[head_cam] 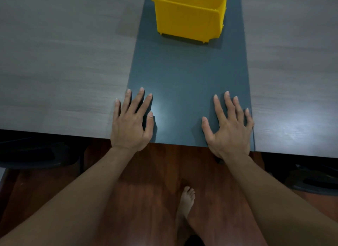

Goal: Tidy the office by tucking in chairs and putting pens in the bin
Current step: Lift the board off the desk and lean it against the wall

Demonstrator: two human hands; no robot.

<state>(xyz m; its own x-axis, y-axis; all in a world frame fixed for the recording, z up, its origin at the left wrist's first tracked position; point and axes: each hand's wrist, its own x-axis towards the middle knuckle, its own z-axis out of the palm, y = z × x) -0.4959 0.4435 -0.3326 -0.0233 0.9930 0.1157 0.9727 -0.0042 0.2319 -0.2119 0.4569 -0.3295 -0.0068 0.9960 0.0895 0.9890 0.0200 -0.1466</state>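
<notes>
Head view, looking down on a worktop [64, 66] whose pale grey wood-grain panels flank a central dark blue-grey strip [188, 72]. The left hand [130, 124] lies palm down at the near edge of the worktop, fingers extended and slightly spread, straddling the seam between the left wood-grain panel and the dark strip; it holds nothing. The right hand [229, 128] lies palm down on the right side of the dark strip, fingers fanned wider and the thumb angled inward, its little finger close to the seam with the right wood-grain panel; it likewise holds nothing. The two hands are well apart, with bare dark surface and a bright light reflection between them.

The yellow open-topped rectangular plastic bin [189, 17] stands on the dark strip at the far end of the view, directly beyond the hands and well apart from them; its upper part is cut off by the frame, and what shows of its interior shows no contents.

Below the worktop edge lies a reddish-brown wooden floor [155, 172], on which one bare foot [186, 201] rests. Dark chair parts appear under the worktop at the left [36, 154] and at the right [311, 181]; their details are too dim to tell.
</notes>
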